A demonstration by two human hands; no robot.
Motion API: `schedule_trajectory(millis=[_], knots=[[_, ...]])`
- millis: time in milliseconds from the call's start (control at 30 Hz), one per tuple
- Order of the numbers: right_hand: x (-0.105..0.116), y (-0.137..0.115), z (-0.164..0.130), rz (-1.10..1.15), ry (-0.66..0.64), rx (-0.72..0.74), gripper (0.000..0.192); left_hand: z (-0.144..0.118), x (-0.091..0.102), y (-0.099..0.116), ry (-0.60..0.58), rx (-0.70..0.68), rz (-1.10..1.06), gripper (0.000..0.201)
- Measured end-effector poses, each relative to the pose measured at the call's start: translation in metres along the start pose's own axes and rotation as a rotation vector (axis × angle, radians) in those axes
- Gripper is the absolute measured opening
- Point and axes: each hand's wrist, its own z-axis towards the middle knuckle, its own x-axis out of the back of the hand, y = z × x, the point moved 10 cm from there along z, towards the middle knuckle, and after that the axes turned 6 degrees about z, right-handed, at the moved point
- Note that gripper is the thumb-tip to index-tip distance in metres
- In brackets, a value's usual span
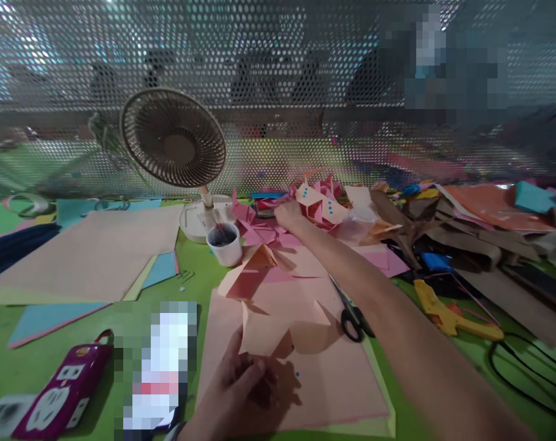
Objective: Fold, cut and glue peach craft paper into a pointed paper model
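Paper craft is under way on the green bench (38, 361). At the lower middle of the frame the left hand (234, 392) pinches a folded peach paper piece (266, 334) by its lower edge, holding it just above a large peach sheet (305, 373). The right hand (287, 214) stretches to the upper middle of the frame, its fingers curled down into a heap of pink scraps (259, 229) beside folded pieces with blue dots (317, 205); whether it already grips anything there I cannot tell. I judge this a fetching step, and the reaching hand needs a clean pinch on one item in the clutter. Black-handled scissors (351, 312) lie beneath the right forearm, a yellow glue gun (447, 315) right of them, a white cup (225, 243) by the fan (173, 138).
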Motion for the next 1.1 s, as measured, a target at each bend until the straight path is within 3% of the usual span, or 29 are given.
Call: schedule_trajectory(millis=[133,367,600,800,967,1100], knots=[[0.004,0.015,0.000,-0.048,0.056,-0.025,0.030,0.005,0.002,-0.010,-0.002,-0.013,-0.010,0.072],[0.006,-0.026,0.002,0.010,0.107,0.164,0.034,0.011,0.005,-0.022,-0.009,-0.037,-0.035,0.075],[-0.004,-0.021,0.009,0.070,0.098,0.151,0.033,0.010,0.006,-0.031,-0.005,-0.001,-0.056,0.077],[-0.010,-0.006,0.018,0.069,0.096,0.070,0.036,0.008,0.000,-0.021,-0.042,0.008,-0.045,0.069],[-0.014,-0.010,0.028,0.043,0.069,0.088,0.033,0.003,-0.006,-0.008,-0.091,0.033,-0.009,0.059],[-0.019,-0.011,0.034,0.037,0.057,0.088,0.031,0.002,-0.007,-0.012,-0.095,0.048,-0.055,0.058]])
